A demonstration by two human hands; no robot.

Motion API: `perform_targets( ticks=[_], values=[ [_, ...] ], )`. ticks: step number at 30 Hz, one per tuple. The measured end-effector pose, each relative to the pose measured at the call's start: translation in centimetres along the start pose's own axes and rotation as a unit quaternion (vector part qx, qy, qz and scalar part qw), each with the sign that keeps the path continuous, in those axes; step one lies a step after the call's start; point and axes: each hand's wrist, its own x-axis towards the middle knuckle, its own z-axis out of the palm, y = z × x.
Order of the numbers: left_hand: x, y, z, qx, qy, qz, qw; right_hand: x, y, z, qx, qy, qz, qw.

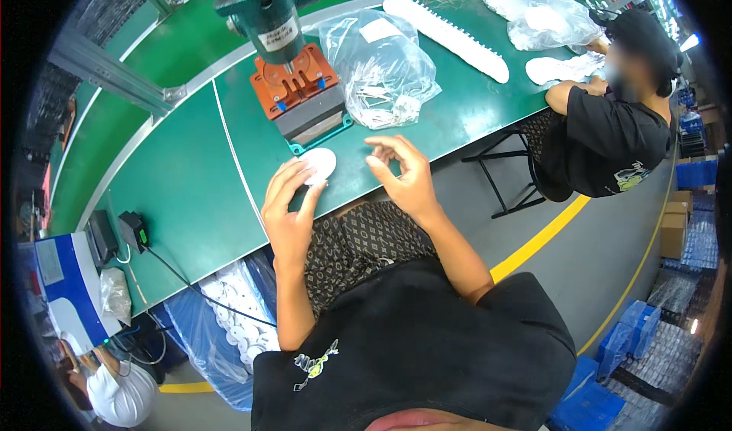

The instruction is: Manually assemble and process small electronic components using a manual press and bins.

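Observation:
My left hand [288, 206] grips a round white disc [320, 164] by its edge, thumb below and fingers on top, just over the green bench. To the right, my right hand [404, 178] is raised near the bench edge, thumb and index finger apart, and I see nothing clear between them. In front of both hands stands a teal bench press [274, 30] with an orange fixture plate [296, 84] above a dark block [314, 117]. Beside the press lies a clear plastic bag [389, 65] with thin white parts inside.
A long row of white discs [450, 38] lies on the bench [175, 172] farther back. At right a co-worker [618, 110] sits by more white parts and bags. Lower left, a blue-lined bin [202, 347] holds many discs; a black cable [202, 294] hangs across it.

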Motion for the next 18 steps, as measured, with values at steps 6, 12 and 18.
perform_targets(
  ticks=[6,12,18],
  values=[
    [6.2,2.4,0.2,0.060,0.114,0.138,0.982,-0.3,0.3,0.4,-0.013,0.011,-0.028,0.999],
    [10.8,-0.4,1.6,0.169,0.085,0.133,0.973,0.0,-0.7,0.9,-0.013,-0.023,-0.015,1.000],
    [11.7,1.1,1.3,0.198,0.047,0.155,0.967,9.5,-8.9,-2.7,-0.122,0.217,-0.354,0.901]
  ],
)
